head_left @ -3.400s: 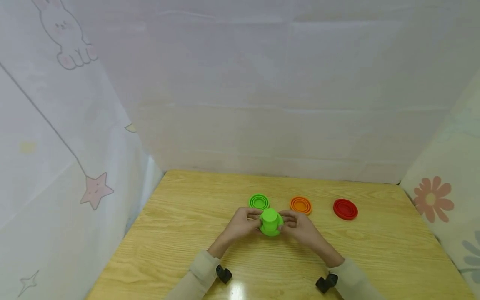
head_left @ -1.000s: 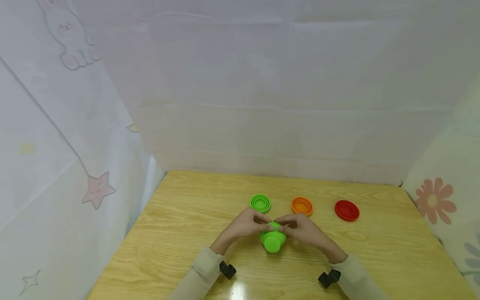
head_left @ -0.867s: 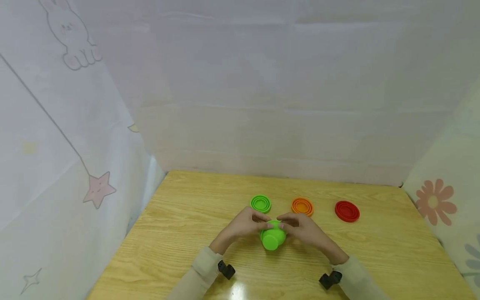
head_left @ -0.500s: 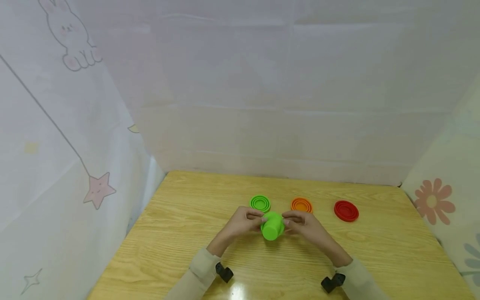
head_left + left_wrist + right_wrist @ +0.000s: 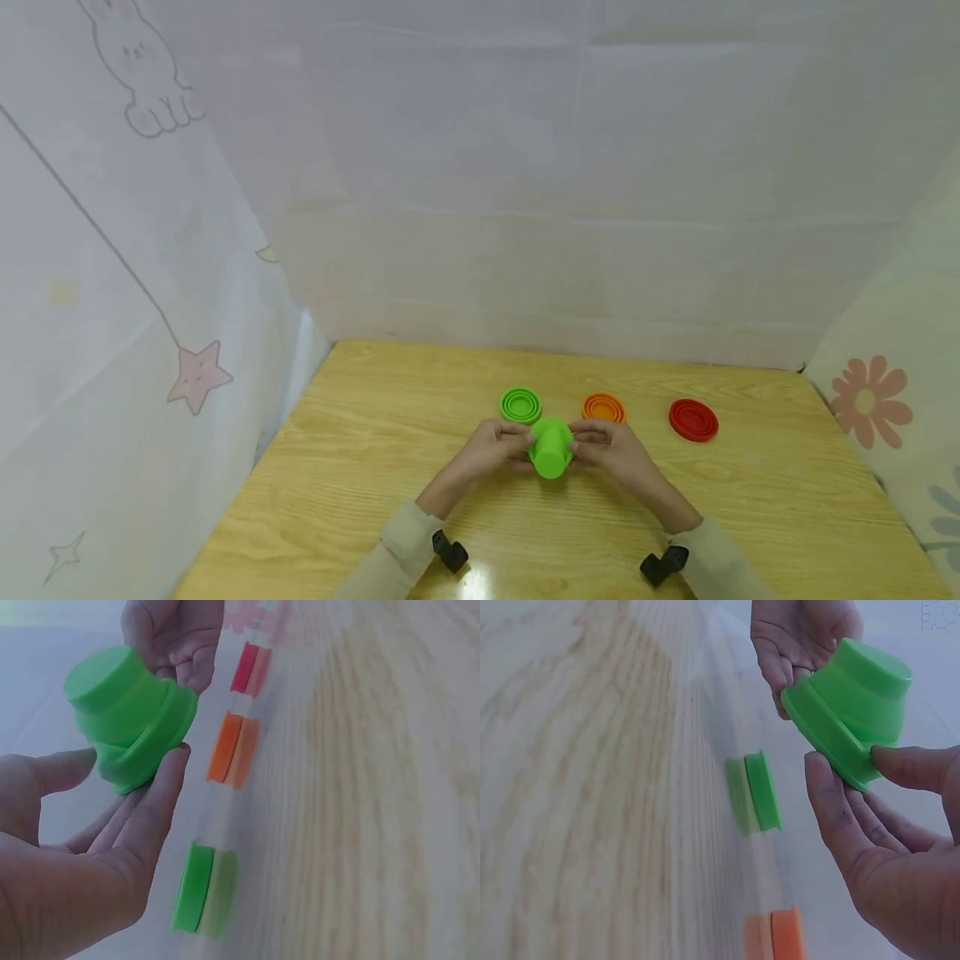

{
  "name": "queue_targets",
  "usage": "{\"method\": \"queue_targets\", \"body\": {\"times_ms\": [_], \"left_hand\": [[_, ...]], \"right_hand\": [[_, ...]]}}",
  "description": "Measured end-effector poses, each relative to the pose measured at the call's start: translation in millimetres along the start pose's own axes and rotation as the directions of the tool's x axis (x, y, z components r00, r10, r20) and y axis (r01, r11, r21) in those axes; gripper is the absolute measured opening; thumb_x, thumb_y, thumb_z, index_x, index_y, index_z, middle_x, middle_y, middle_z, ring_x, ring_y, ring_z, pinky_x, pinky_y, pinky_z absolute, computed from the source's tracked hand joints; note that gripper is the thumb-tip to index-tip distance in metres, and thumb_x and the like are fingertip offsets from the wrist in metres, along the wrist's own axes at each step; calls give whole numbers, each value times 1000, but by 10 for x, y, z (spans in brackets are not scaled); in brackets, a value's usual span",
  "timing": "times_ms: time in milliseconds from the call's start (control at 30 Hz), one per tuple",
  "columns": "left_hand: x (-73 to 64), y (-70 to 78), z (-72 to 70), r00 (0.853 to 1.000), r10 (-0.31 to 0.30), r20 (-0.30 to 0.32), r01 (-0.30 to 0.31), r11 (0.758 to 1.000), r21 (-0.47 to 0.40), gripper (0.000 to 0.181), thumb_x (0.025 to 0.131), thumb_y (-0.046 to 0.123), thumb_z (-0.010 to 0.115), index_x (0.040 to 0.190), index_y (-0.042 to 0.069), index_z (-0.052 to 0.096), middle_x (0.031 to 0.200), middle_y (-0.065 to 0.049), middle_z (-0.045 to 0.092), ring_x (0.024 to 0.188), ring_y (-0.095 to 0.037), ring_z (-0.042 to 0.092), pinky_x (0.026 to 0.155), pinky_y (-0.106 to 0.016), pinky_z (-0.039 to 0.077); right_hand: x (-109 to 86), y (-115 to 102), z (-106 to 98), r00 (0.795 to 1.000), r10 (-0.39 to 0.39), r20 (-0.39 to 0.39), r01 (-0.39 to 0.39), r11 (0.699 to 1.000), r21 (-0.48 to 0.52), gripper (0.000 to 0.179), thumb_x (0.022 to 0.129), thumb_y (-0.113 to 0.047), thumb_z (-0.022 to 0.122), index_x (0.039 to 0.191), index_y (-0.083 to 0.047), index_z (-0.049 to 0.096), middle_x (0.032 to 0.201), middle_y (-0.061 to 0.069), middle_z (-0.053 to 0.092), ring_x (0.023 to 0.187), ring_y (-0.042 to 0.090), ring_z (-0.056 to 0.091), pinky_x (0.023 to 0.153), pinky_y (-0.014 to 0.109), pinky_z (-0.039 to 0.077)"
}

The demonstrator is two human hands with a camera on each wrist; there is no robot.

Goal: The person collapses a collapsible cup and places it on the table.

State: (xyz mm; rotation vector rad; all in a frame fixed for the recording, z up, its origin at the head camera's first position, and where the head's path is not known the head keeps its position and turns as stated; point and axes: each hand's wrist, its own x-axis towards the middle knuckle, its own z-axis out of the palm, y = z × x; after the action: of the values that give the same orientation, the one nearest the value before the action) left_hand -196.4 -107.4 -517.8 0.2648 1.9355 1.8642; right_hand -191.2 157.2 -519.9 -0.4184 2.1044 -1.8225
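Held above the table is a light-green collapsible cup [image 5: 552, 450], drawn out into steps, its flat base tipped towards me and its wide rim away. My left hand [image 5: 491, 450] holds the rim from the left, fingers under it and thumb by its side, as the left wrist view shows. On the opposite side my right hand [image 5: 615, 454] pinches the rim; its thumb [image 5: 911, 766] lies on the cup's wall in the right wrist view. The cup's mouth is hidden.
Behind the hands, flat collapsed cups lie in a row: green [image 5: 521, 405], orange [image 5: 603, 408] and red [image 5: 693, 419]. The wooden table [image 5: 375, 467] is bounded by pale printed curtains [image 5: 525, 208] at the back and sides.
About a second ago the cup was tilted lower with both thumbs pressing near its rim. The thumbs have since moved apart to its sides, and its stepped body now stands out straighter. The flat cups have stayed put.
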Motion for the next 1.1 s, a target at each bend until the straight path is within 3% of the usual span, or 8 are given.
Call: {"method": "queue_targets", "body": {"times_ms": [200,400,833,967,1100], "left_hand": [[32,14,10,1000,-9,15,9,1000,5,46,106,29,66,137,-5,65,123,-22,76,101,-28,78,93,-49,65],[34,-2,26,1000,-17,6,17,999,31,41,105,32,67,131,1,71,115,-19,79,93,-25,79,88,-48,67],[80,50,35,1000,-23,14,22,997,69,38,103,34,70,126,3,73,110,-16,80,86,-24,79,80,-47,68],[75,46,33,1000,21,7,-22,988,154,35,103,35,69,123,7,76,109,-14,81,88,-24,79,78,-46,68],[71,60,25,994,111,1,-106,942,318,30,104,35,68,119,11,79,108,-12,81,88,-18,78,71,-38,69]], "right_hand": [[-12,-10,11,1000,-10,10,10,1000,-11,46,106,-23,66,140,7,59,124,22,73,100,19,76,91,49,66],[26,25,49,999,47,-27,-47,999,-8,52,108,-38,61,140,2,62,127,19,73,100,22,76,89,47,67],[72,-14,72,999,35,-4,-35,998,-58,50,105,-35,66,136,3,64,122,20,75,92,20,78,80,43,68],[75,-13,106,1000,3,-26,-6,993,-119,44,105,-34,66,131,1,68,117,20,77,88,18,78,77,41,68],[75,-36,152,993,-102,-65,81,959,-272,30,105,-25,67,123,-2,74,111,17,79,85,12,77,70,37,68]]}}
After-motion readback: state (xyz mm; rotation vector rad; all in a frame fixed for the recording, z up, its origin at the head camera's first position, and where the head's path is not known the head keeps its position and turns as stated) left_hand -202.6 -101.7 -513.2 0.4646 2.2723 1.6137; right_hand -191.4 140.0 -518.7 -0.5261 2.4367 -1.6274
